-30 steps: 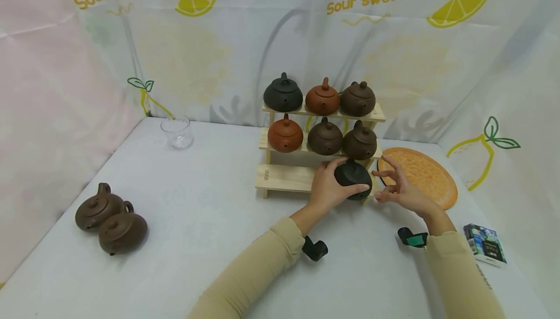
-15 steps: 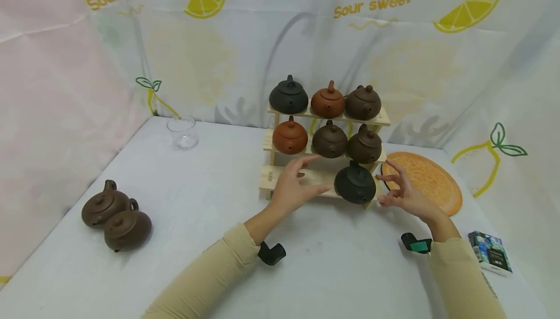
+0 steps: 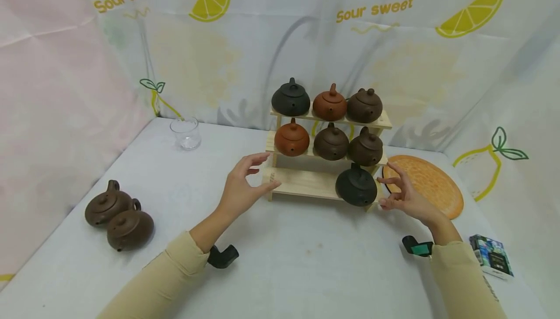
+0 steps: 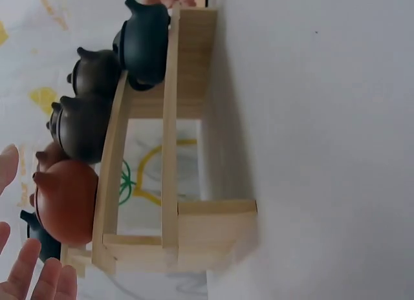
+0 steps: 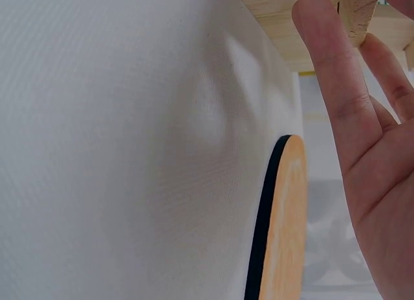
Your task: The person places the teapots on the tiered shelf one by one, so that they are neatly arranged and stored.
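Note:
My left hand (image 3: 242,185) is held over the white table, left of a three-tier wooden rack (image 3: 306,183), thumb and fingers spread with nothing between them. Its fingers (image 4: 48,280) show at the corner of the left wrist view. My right hand (image 3: 407,195) is at the rack's right end, its fingers (image 5: 339,86) against or very close to the wood; contact is hard to tell. A black teapot (image 3: 356,186) sits at the right of the bottom tier. Above it, the middle tier bears an orange-red teapot (image 3: 291,138) and two brown teapots (image 3: 331,143).
On the top tier stand a black teapot (image 3: 290,98), a reddish teapot (image 3: 329,104) and a brown teapot (image 3: 365,105). Two brown teapots (image 3: 130,230) stand at left. A glass cup (image 3: 188,136), a round board (image 3: 430,185) and a small box (image 3: 491,256) lie around.
My left hand has let go of the black teapot on the bottom tier and moved left, away from the rack. The right hand has stayed by the rack's end. The head view has shifted slightly.

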Demonstrator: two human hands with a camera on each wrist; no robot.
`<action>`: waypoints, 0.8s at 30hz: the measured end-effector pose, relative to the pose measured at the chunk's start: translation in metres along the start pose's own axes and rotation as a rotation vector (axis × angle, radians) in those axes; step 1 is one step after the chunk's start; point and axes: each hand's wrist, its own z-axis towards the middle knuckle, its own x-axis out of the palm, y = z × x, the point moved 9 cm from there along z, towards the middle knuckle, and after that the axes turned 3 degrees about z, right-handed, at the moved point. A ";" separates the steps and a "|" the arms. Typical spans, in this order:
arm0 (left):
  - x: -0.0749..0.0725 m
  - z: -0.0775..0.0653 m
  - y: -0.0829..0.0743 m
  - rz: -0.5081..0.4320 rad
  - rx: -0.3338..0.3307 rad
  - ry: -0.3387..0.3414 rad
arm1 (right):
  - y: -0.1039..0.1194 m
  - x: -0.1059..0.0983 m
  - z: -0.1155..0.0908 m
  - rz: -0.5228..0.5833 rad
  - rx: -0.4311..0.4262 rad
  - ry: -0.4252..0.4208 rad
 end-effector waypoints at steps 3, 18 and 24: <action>-0.017 -0.003 0.005 0.032 -0.013 -0.024 | 0.000 0.001 0.000 0.002 0.005 -0.002; -0.109 -0.030 0.005 0.189 -0.113 -0.143 | -0.002 0.002 0.000 -0.001 0.004 -0.003; -0.153 -0.053 0.082 0.247 -0.171 -0.186 | -0.001 0.001 0.001 0.004 0.000 -0.004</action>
